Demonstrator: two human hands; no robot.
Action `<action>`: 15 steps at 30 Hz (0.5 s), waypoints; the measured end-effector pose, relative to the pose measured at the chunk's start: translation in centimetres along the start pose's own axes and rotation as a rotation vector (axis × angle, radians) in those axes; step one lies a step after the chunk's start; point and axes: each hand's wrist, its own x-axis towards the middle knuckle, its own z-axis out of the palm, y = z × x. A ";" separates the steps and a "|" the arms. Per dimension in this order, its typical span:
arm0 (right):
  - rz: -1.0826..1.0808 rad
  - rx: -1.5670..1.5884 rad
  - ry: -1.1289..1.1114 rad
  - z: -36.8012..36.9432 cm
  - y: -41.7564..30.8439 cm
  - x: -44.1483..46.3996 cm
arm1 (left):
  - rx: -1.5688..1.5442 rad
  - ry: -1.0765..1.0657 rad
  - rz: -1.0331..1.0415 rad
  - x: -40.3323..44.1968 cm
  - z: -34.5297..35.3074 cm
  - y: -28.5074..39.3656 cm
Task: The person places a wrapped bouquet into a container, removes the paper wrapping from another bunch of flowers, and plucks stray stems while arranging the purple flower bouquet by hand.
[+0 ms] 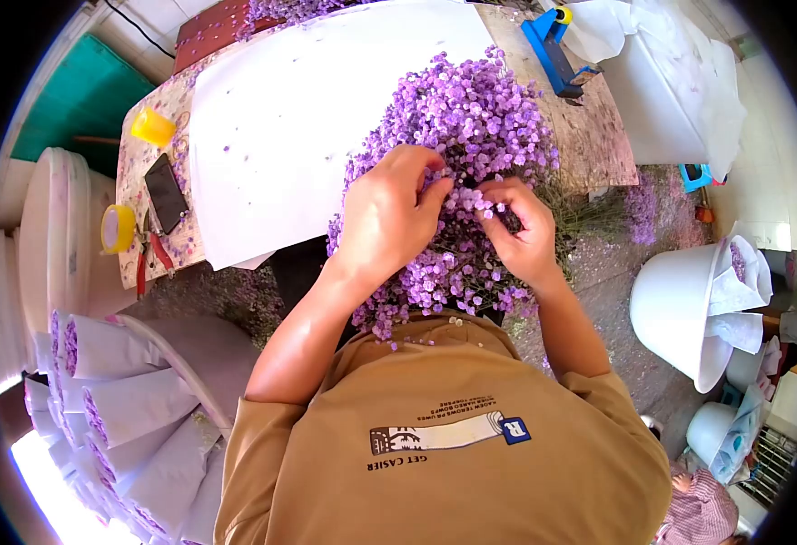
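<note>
A large bunch of purple baby's breath (471, 113) lies against my body and over the near edge of the table, its green stems (589, 213) spreading to the right. My left hand (394, 209) is closed at the middle of the bunch, thumb and forefinger pinched on a sprig. Facing it, my right hand (521, 232) pinches small blossoms between thumb and fingers. The two sets of fingertips are a short distance apart. Blossoms partly hide what lies between the fingertips.
White paper sheets (271, 136) cover the table. At its left lie yellow tape rolls (153, 127), a phone (166, 193) and red-handled pliers (160, 252); a blue tape dispenser (553, 54) stands at right. Paper-wrapped bunches (139, 395) fill a tub at left. A white tub (675, 309) stands right.
</note>
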 end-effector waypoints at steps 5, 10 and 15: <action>-0.051 -0.091 -0.024 0.0 -0.6 0.2 | -0.245 0.008 -0.012 0.3 -0.1 -0.1; -0.100 -0.122 -0.073 0.3 -0.4 -0.2 | -0.598 -0.263 -0.249 0.4 -2.3 1.0; -0.136 -0.162 -0.085 0.5 -0.2 -0.3 | 0.190 -0.076 0.234 0.2 0.4 1.1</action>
